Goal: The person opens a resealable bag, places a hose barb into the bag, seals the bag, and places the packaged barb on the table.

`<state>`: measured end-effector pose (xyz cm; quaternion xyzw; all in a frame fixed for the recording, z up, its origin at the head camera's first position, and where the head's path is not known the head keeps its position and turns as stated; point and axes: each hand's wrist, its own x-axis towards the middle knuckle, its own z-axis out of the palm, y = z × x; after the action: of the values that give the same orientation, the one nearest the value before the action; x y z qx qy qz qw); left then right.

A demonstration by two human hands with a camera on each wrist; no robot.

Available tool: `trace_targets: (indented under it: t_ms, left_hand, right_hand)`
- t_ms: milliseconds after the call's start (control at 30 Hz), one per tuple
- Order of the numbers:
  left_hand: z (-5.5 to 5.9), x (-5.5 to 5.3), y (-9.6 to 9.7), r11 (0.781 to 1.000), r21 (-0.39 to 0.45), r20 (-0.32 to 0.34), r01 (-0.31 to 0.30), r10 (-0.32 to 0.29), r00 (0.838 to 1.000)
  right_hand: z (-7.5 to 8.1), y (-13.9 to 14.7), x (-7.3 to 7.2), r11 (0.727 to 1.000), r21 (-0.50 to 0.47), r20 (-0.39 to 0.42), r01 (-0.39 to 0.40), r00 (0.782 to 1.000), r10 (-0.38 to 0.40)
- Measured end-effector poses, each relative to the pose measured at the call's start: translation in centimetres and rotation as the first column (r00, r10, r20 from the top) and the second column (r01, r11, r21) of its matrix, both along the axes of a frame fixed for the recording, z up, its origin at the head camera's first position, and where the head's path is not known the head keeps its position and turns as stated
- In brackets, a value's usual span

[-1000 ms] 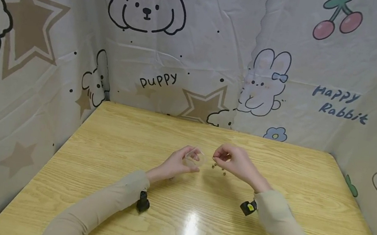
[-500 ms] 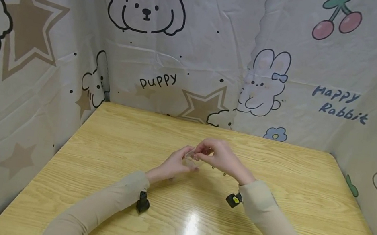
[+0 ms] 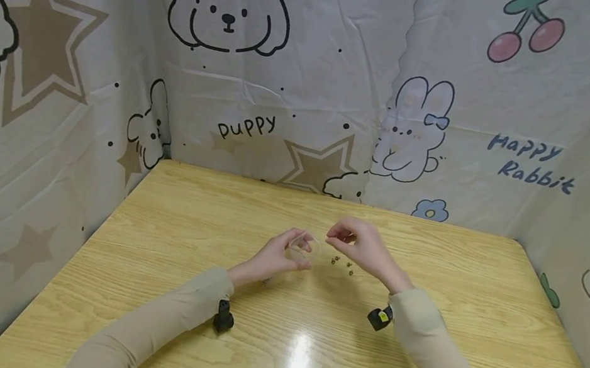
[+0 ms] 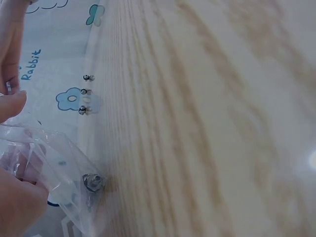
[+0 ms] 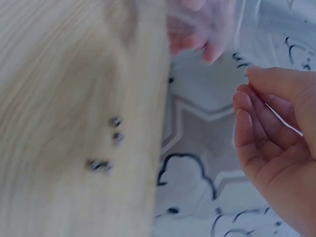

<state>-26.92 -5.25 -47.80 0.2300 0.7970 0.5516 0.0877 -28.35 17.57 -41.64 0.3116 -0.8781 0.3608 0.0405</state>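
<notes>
- Grip, L hand (image 3: 275, 257): holds clear bag (image 4: 69, 163) at its mouth, thumb & fingers spread w/ rim stretched btwn them.
- Grip, R hand (image 3: 365, 248): up off bench, fingers bent, thumb tip & index tip v. close; can't tell if anything's pinched. Just R of bag mouth, apart from it.
- Metal bit (image 4: 93, 181): inside bag, low corner, below L hand.
- Four small metal pieces (image 5: 118, 137): on bench, R of bag, just below R fingertips in head view; neither hand touches them. Two sit side by side, other two close by.
- Bench (image 3: 466, 267): light wood grain.
- Beige sleeves (image 3: 153, 328), black wrist cam (image 3: 223, 318) on ea. arm.
- Printed cloth (image 3: 310, 84) behind, w/ puppy, rabbit etc.
</notes>
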Motion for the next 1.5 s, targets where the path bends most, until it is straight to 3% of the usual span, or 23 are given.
trace_targets:
  t_ms: [267,700,900,1133,1500]
  left_hand:
    - [0.1,0.0,0.0,1.0,-0.003,0.004,-0.014,0.014,1.0]
    - [0.1,0.0,-0.1,1.0,-0.017,-0.01,-0.001,0.001,1.0]
    - [0.0,0.0,-0.1,1.0,-0.022,-0.014,-0.002,0.002,1.0]
    - [-0.1,0.1,-0.2,1.0,-0.013,-0.011,-0.007,0.007,1.0]
    - [-0.1,0.0,-0.4,1.0,-0.003,-0.023,0.007,-0.007,1.0]
  right_hand:
    - [-2.5,2.6,-1.0,0.995,0.046,0.082,0.088,0.992,-0.092]
    - [-5.0,5.2,-1.7,0.976,0.204,0.11,0.075,0.989,-0.099]
    - [-5.7,5.4,-1.8,0.971,0.225,0.102,0.081,0.989,-0.106]
    - [-6.1,5.5,-1.8,0.983,0.181,0.046,0.042,0.998,-0.051]
    - [-6.0,5.0,-1.9,0.961,0.267,0.083,0.076,0.991,-0.101]
